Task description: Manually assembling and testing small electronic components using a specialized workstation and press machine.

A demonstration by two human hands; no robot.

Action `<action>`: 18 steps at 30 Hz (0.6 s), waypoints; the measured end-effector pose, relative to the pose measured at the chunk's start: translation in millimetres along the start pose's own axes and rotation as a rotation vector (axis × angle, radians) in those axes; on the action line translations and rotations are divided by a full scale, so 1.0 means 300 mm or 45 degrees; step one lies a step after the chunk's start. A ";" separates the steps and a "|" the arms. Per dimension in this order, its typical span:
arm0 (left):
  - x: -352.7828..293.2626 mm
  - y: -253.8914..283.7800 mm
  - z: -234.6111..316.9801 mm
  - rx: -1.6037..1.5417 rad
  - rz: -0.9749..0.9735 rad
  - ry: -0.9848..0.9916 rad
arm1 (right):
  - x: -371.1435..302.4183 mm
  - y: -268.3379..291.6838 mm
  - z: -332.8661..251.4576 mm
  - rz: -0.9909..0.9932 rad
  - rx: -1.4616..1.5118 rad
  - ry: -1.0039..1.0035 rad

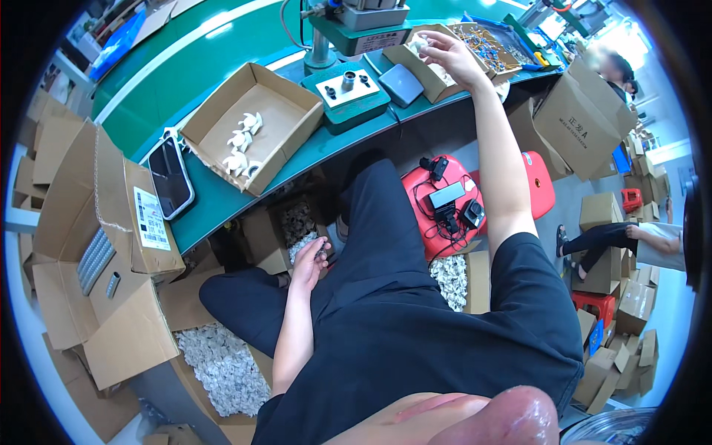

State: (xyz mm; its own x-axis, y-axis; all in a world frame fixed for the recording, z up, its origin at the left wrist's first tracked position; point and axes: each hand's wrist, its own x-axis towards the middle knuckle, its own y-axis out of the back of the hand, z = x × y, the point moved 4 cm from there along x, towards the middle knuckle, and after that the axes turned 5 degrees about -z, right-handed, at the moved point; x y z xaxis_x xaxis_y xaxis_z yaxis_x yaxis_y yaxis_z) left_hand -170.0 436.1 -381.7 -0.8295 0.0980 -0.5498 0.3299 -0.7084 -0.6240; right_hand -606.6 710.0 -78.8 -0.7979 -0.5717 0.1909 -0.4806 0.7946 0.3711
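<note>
My right hand [452,61] reaches over a small cardboard box [426,73] at the back of the bench, fingers closed on a white plastic piece [418,44]. My left hand [307,261] rests low by my thigh, its fingers curled around something small and dark that I cannot make out. In a shallow cardboard tray [285,111] on the bench lie several white bladed plastic parts [241,141]. Between tray and box stands a press [363,37]; its green base [347,93] carries a light plate with a metal post and dark fittings.
A phone [170,178] lies at the bench's left end, beside an open carton [111,245] with metal tubes. Boxes of white parts [222,368] stand below. A red stool [437,215] holds cables and small devices. Another person [656,245] sits at the far right.
</note>
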 end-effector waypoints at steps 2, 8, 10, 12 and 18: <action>-0.008 0.003 0.006 0.013 0.008 -0.008 | 0.003 -0.033 -0.011 -0.027 -0.022 0.026; 0.011 -0.003 0.012 0.012 -0.019 -0.019 | 0.006 -0.102 -0.062 -0.018 -0.043 0.041; 0.011 0.003 0.014 0.026 -0.027 -0.033 | -0.014 -0.145 -0.043 0.112 0.295 -0.119; 0.023 -0.007 0.012 0.044 -0.041 -0.044 | -0.030 -0.257 -0.044 -0.051 0.376 -0.126; 0.006 0.013 0.013 0.057 -0.030 -0.038 | -0.007 -0.430 -0.096 -0.395 0.658 -0.253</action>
State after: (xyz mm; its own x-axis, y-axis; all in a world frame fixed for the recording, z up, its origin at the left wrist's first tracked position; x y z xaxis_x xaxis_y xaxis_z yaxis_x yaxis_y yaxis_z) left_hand -172.1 430.7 -382.9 -0.8500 0.0950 -0.5181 0.2901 -0.7366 -0.6110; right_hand -532.3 602.8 -101.0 -0.6219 -0.7817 -0.0463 -0.7742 0.6226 -0.1138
